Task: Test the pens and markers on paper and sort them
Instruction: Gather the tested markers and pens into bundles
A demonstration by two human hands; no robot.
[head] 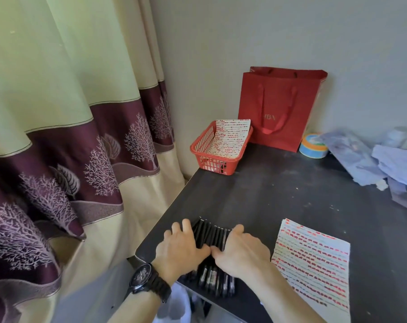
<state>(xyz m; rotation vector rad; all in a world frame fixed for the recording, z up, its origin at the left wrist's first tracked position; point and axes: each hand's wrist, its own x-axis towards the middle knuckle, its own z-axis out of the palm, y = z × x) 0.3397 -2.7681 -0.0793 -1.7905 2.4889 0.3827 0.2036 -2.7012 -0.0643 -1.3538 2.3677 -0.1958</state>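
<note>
A row of several black pens (pixel 211 233) lies side by side near the front left corner of the dark table (pixel 279 194). My left hand (pixel 181 248) cups the row from its left side, fingers curled over the outer pens. My right hand (pixel 242 250) cups it from the right, and both thumbs meet on top of the pens. The lower ends of the pens (pixel 215 279) stick out below my hands at the table's front edge. A sheet of test paper (pixel 314 259) covered in red and faint blue strokes lies just right of my right hand.
A red mesh basket (pixel 203 157) holding another marked sheet (pixel 230 138) stands at the table's back left. Behind it is a red paper bag (pixel 281 108), then a tape roll (pixel 313 145) and crumpled bluish plastic (pixel 372 162). A curtain (pixel 69 136) hangs at the left.
</note>
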